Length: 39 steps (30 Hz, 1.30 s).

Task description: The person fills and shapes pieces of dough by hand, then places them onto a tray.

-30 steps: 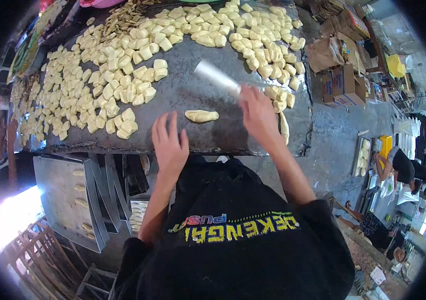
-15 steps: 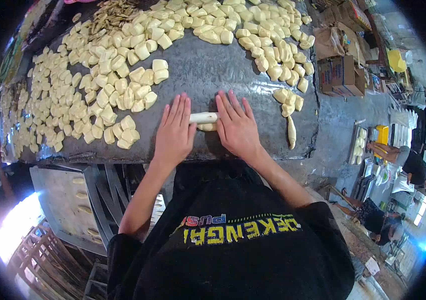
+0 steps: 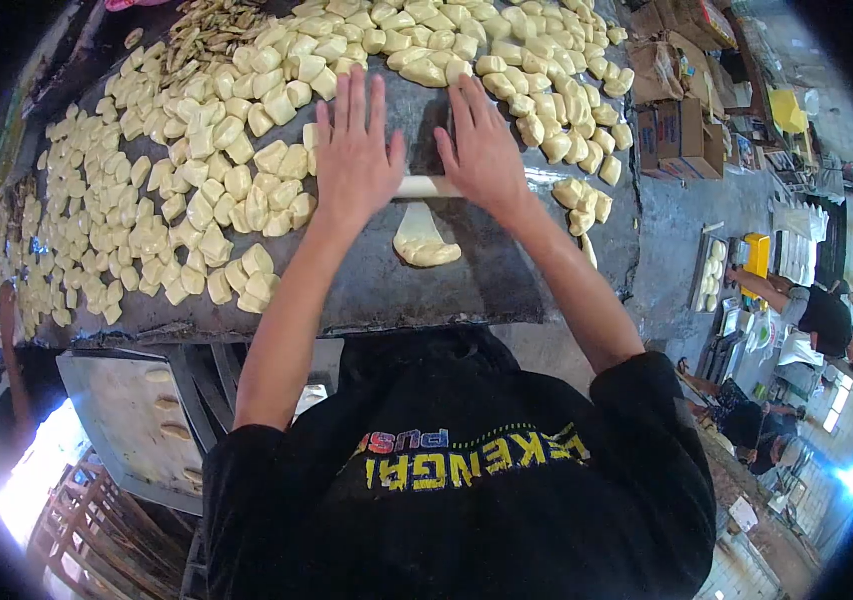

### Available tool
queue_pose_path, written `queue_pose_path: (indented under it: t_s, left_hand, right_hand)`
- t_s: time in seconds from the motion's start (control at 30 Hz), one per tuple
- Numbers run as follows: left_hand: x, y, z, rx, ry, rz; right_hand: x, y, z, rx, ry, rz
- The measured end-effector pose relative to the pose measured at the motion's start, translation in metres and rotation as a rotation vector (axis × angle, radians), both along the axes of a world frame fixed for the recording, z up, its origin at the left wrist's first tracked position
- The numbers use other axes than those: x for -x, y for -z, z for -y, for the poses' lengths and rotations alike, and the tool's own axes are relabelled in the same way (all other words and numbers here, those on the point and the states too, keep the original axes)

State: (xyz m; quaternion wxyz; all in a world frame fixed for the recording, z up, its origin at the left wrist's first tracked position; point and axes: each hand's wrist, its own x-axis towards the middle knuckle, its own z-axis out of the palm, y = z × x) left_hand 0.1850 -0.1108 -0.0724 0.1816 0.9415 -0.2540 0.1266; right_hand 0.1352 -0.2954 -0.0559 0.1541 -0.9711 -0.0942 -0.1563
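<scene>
A white rolling pin [image 3: 427, 187] lies crosswise on the dark work table [image 3: 367, 290]. My left hand [image 3: 355, 165] rests flat over its left end, fingers stretched out and pointing away from me. Over the right end lies my right hand [image 3: 487, 155], also flat with its fingers extended. Only the middle of the pin shows between them. Just on the near side of the pin is a dough piece [image 3: 426, 240], thin and flattened toward the pin and thicker at its near end.
Many dough pieces [image 3: 232, 140] cover the table's left and far side. A small dough cluster [image 3: 583, 205] sits at the right. Below left stands a tray [image 3: 132, 415] with shaped dough. Cardboard boxes [image 3: 682, 140] and two other people [image 3: 827, 320] are at the right.
Both hands have moved forward, away from my body, with the rolling pin. The dough that was mostly under the pin now shows on its near side, stretched out and flatter.
</scene>
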Motion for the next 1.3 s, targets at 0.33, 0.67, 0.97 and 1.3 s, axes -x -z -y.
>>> queue_pose_path:
  t_s: [0.33,0.67,0.97,1.3]
  left_hand:
    - [0.053,-0.002,-0.026,0.130,0.112,-0.057]
    - [0.154,-0.010,-0.063,-0.017,0.215,-0.127]
    - [0.146,-0.026,-0.064,-0.123,0.238,-0.038]
    - [0.178,0.001,-0.076,0.069,0.276,-0.034]
  right_hand:
    - [0.091,-0.021,0.010,0.072,-0.237,-0.160]
    - [0.183,-0.017,-0.006,0.026,-0.217,-0.136]
    - [0.151,-0.015,0.004,0.087,-0.287,-0.089]
    - [0.192,0.009,-0.005,0.023,-0.229,0.020]
